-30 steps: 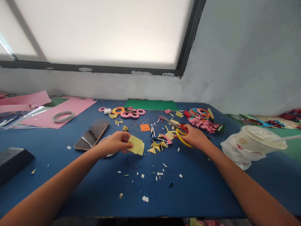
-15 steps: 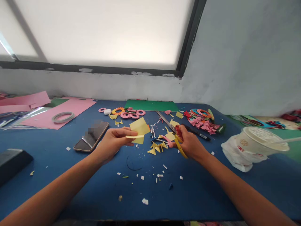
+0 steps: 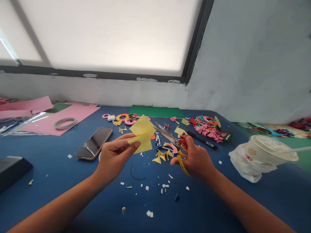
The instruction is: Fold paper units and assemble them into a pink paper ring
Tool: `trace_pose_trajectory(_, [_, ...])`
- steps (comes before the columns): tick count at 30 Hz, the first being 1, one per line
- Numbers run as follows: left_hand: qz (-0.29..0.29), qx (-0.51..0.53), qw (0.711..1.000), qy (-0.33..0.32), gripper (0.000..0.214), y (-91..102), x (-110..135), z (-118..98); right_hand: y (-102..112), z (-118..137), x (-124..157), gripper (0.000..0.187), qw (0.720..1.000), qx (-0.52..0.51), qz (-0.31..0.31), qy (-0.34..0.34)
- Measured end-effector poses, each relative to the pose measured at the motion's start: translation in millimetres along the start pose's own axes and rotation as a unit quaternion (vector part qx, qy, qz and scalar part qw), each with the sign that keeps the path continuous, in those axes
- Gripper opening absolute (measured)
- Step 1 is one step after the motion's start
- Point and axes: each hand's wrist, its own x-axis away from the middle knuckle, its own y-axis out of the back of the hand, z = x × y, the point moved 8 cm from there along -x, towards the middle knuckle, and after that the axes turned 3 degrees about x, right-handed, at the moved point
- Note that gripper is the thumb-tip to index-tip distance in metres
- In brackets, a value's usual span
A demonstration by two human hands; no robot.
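Between the thumb and fingers of my left hand (image 3: 119, 152) are pinched yellow paper pieces (image 3: 143, 132), raised above the table. My right hand (image 3: 191, 155) grips a pair of scissors (image 3: 168, 134) by its red and yellow handles. The blades stand partly apart and point up and left toward the paper, without clearly touching it. Below the blades lie small folded yellow paper pieces (image 3: 160, 157) and a pink scalloped strip (image 3: 172, 147). A black marker (image 3: 202, 140) rests just beyond my right hand.
A phone (image 3: 98, 142) lies left of my left hand. Farther left, a roll of tape (image 3: 65, 123) sits on pink paper (image 3: 87, 113). Colourful paper rings and cutouts (image 3: 210, 127) are piled at the back right. A lidded cup (image 3: 264, 149) with a straw stands at right. White scraps dot the blue table (image 3: 102, 204).
My left hand has turned, bringing the yellow paper upright and facing me more. The scissors have swung left toward the paper, with their blades further apart.
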Motion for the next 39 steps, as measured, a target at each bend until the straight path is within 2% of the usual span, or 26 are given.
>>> trace_pose_trajectory(2, [-0.010, -0.015, 0.999, -0.036, 0.008, 1.3, 2, -8, 4, 2, 1, 0.042, 1.000, 0.006, -0.021, 0.014])
trace_pose_trajectory(8, [-0.040, -0.026, 0.994, -0.102, 0.018, 2.1, 8, -23, 8, 5, 2, 0.039, 0.998, 0.003, -0.045, 0.032])
trace_pose_trajectory(16, [-0.051, -0.036, 0.988, -0.141, 0.023, 0.8, 11, -30, 11, 8, 1, 0.038, 0.998, 0.022, -0.056, 0.036])
trace_pose_trajectory(28, [-0.039, -0.045, 0.987, -0.147, 0.027, -2.2, 14, -30, 13, 9, 2, 0.041, 0.997, 0.008, -0.062, 0.041])
trace_pose_trajectory(35, [-0.030, -0.054, 0.991, -0.115, 0.019, -3.0, 14, -23, 14, 9, 2, 0.042, 0.997, 0.010, -0.064, 0.044])
trace_pose_trajectory(39, [-0.028, -0.058, 0.991, -0.119, 0.018, -2.7, 15, -22, 14, 10, 3, 0.042, 0.996, 0.017, -0.071, 0.055])
